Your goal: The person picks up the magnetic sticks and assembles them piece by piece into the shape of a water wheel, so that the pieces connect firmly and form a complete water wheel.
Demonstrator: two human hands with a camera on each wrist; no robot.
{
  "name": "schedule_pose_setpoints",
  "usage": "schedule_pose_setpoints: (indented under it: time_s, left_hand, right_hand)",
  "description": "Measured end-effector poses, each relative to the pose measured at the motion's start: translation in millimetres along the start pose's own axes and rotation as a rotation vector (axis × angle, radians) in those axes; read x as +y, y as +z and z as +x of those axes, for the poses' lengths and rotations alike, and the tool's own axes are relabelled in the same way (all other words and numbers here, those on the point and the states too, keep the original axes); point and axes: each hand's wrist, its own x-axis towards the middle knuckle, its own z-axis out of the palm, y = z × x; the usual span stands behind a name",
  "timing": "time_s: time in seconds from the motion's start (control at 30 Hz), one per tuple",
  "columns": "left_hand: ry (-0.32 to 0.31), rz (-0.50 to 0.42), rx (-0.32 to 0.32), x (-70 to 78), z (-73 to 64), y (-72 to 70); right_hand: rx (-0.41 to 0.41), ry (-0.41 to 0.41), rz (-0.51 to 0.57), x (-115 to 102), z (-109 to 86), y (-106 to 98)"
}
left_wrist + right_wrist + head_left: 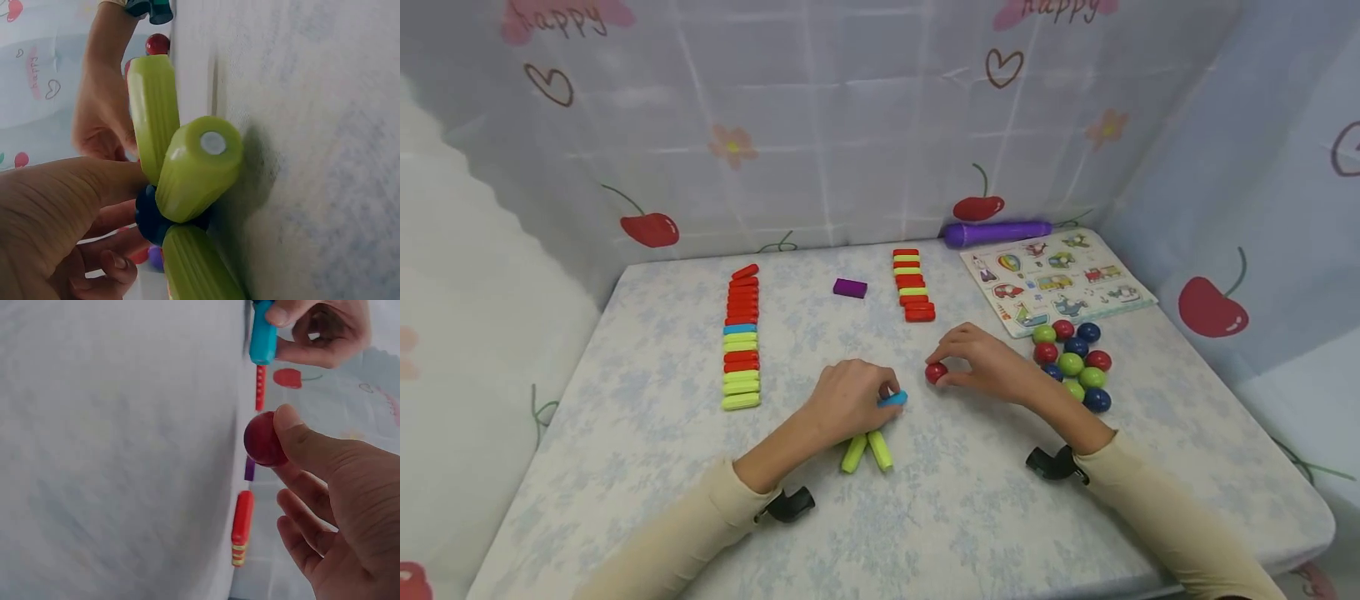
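Note:
My left hand holds a small cluster of magnetic building sticks, its thumb on the blue stick close to a dark ball. Several yellow-green sticks meet around that dark blue ball in the left wrist view, one showing a silvery round end. Two of the yellow-green sticks point toward the near edge in the head view. To the right, my right hand pinches a red ball between thumb and fingers, a short gap from the blue stick. The left fingertips are partly hidden.
A long column of red, yellow-green and blue sticks lies left, a shorter column at back centre. A purple block lies between. Red, green and blue balls, a picture board and a purple rod are right.

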Motion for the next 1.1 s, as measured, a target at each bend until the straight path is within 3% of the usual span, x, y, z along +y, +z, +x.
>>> schedule_pose_setpoints:
  time_s: [0.17, 0.37, 0.57, 0.73, 0.87, 1.1]
  left_hand:
    - [-0.038, -0.031, -0.027, -2.3, -7.2, -2.0]
    - [-0.042, -0.071, -0.045, -3.3, -9.5, -1.0]
    - [-0.05, -0.089, 0.009, -3.0, -8.7, 0.9]
    - [-0.039, -0.096, 0.032, -4.6, -7.3, 1.6]
    - [-0.014, -0.109, -0.015, -11.9, -6.9, -6.2]
    - [0.114, -0.132, -0.191, -36.1, -13.7, -35.2]
  right_hand:
    - [-0.032, 0.003, 0.014, 1.7, 0.2, 9.9]
    - [-0.083, 0.023, 0.054, -3.6, 2.2, 12.1]
    - [-0.098, 0.048, 0.066, -10.5, 7.3, 13.8]
    - [-0.102, 0.013, 0.071, -13.9, 10.5, 16.3]
    - [-0.087, -0.008, 0.044, -13.6, 12.8, 17.0]
    - [-0.104, 0.005, 0.017, -12.3, 23.7, 14.7]
